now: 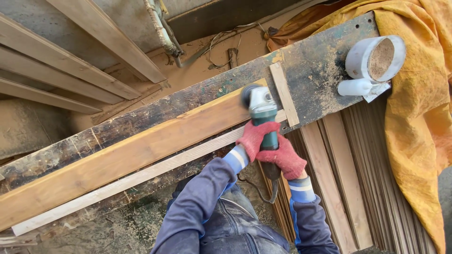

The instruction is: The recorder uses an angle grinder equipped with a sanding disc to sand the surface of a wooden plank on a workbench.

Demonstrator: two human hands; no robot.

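Both my hands wear red knit gloves and grip a green and grey angle grinder (260,107). My left hand (253,137) wraps its body from the left. My right hand (287,160) holds the rear handle, where a black cord hangs down. The grinder's head rests on the right end of a long brown wooden plank (127,153). That plank lies on a worn, dark workbench board (315,61), with a thin pale strip (141,176) along its near edge.
A white cup (374,61) full of sawdust lies on the bench at upper right, beside a yellow cloth (414,131). Several planks (343,178) are stacked at lower right. Boards (56,61) lean at upper left. Sawdust covers the ground.
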